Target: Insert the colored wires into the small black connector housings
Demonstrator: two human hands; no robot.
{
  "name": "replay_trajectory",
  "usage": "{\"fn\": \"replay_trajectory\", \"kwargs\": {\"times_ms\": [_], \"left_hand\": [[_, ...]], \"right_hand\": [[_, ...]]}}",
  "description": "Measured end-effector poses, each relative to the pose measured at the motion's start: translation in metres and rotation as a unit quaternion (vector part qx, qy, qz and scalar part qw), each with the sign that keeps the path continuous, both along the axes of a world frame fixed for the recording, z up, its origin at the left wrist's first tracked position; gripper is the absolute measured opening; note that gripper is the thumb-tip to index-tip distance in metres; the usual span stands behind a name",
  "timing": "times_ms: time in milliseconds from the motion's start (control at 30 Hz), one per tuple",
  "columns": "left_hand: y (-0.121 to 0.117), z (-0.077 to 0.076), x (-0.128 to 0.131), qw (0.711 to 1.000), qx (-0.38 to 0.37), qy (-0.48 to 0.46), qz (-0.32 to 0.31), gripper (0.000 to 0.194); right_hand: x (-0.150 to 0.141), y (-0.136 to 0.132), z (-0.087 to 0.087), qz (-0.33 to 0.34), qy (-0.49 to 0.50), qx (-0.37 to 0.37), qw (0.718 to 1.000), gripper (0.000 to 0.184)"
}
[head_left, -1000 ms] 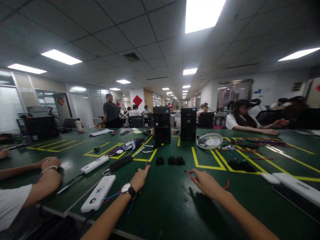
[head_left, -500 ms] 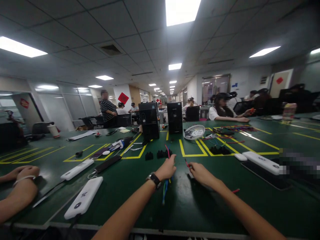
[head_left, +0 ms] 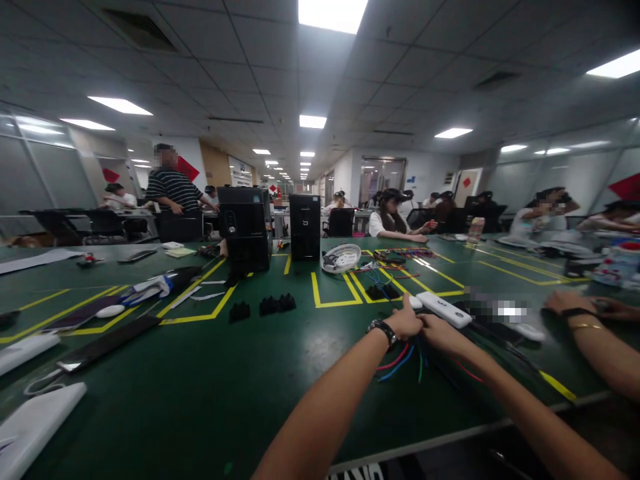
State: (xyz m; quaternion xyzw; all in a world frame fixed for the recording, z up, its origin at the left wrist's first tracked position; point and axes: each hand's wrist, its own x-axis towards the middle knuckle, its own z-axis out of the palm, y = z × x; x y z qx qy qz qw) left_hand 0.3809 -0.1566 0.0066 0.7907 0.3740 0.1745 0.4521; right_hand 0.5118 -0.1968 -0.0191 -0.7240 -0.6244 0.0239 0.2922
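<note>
My left hand (head_left: 406, 323), with a black watch at the wrist, is closed around a bundle of coloured wires. From under it hang a red wire (head_left: 393, 361), a blue wire (head_left: 397, 367) and a green wire (head_left: 421, 365), their ends fanned over the green table. Pressed up against its fingertips is my right hand (head_left: 443, 333), its fingers closed in a pinch; what lies between them is hidden. Another red wire (head_left: 469, 371) lies on the table by my right forearm.
Beyond my hands lie a white power bank (head_left: 444, 309), black connector pieces (head_left: 278, 304) and a white basket (head_left: 341, 258). Two black computer cases (head_left: 305, 227) stand farther back. A co-worker's arms (head_left: 597, 327) rest at the right; a white device (head_left: 43, 430) is at front left.
My view has turned right. Both hands have come together, and my right hand, which was apart pinching a red wire, now meets my left hand.
</note>
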Motion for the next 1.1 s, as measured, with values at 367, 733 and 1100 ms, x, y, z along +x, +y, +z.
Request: {"fn": "replay_trajectory", "kwargs": {"times_ms": [367,733,1100], "left_hand": [[0.067,0.007,-0.058,0.970,0.219,0.108,0.014,0.036],[0.151,-0.049,-0.018,0.953,0.248,0.128,0.120,0.055],[0.141,-0.042,-0.049,0.964,0.235,-0.001,0.125,0.042]], "right_hand": [[-0.027,0.012,0.005,-0.044,-0.176,-0.082,0.980,0.031],[-0.018,0.077,-0.012,-0.105,-0.203,-0.103,0.968,0.020],[-0.010,0.077,0.006,-0.139,0.041,0.150,0.978,0.028]]}}
